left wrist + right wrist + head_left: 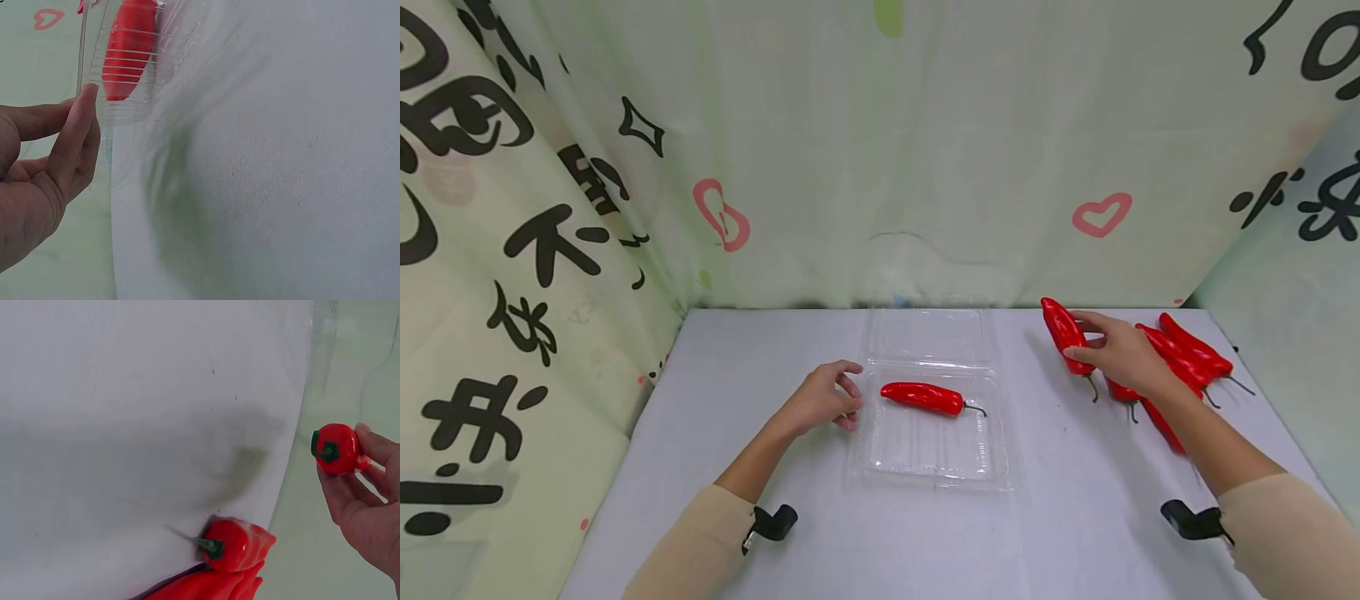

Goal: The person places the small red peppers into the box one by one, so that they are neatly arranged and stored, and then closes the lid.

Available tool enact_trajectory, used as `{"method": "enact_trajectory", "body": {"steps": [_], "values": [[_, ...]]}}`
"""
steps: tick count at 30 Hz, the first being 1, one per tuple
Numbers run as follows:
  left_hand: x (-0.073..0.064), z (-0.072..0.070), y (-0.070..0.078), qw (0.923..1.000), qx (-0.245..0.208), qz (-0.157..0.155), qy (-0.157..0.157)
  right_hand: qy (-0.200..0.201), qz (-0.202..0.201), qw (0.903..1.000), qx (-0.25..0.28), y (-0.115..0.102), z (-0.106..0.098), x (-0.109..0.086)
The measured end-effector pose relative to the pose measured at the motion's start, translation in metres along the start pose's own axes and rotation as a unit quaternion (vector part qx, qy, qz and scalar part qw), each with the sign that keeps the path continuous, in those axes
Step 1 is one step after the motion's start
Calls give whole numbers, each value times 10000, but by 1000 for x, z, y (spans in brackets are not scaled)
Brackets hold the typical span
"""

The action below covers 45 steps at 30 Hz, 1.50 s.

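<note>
A clear plastic clamshell box (880, 454) lies with its lid (932, 337) folded back, and one red chili pepper (922, 397) rests in its base. At the box's left edge, my left hand (826, 398) pinches the rim between thumb and fingers; the left wrist view shows these fingers (81, 134) at the clear edge. My right hand (1116, 350) holds another red chili pepper (1063, 333) above the table, its green stem end (330, 452) facing the right wrist camera. Beneath that hand and forearm lie several more red peppers (1195, 346), partly hidden.
The white table (760, 533) is bounded by a printed curtain (925, 167) behind and at both sides. The loose peppers are heaped near the table's right edge. The box's lid reaches the back edge, close to the curtain.
</note>
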<state>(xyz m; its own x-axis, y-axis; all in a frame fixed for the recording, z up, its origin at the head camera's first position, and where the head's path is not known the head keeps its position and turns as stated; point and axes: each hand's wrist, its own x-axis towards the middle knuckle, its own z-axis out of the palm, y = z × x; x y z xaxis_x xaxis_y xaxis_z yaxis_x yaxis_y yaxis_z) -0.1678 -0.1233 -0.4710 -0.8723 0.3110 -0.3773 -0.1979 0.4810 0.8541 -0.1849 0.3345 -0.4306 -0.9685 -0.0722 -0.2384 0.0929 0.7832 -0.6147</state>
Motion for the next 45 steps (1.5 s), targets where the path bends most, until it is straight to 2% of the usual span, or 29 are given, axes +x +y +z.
{"method": "enact_trajectory", "body": {"steps": [12, 19, 36, 45], "values": [[0, 0, 1, 10000, 24, -44, 4, -42, -288, 9995, -118, -16, 11, -6], [-1, 0, 2, 10000, 43, -83, 34, -18, -595, 9982, -37, -29, 16, -16], [-3, 1, 0, 9996, -256, 97, -30, -592, -1119, 9919, -32, -66, 33, -25], [0, 1, -3, 9994, -341, 107, -48, -760, -1412, 9870, -51, -82, 40, -27]]}}
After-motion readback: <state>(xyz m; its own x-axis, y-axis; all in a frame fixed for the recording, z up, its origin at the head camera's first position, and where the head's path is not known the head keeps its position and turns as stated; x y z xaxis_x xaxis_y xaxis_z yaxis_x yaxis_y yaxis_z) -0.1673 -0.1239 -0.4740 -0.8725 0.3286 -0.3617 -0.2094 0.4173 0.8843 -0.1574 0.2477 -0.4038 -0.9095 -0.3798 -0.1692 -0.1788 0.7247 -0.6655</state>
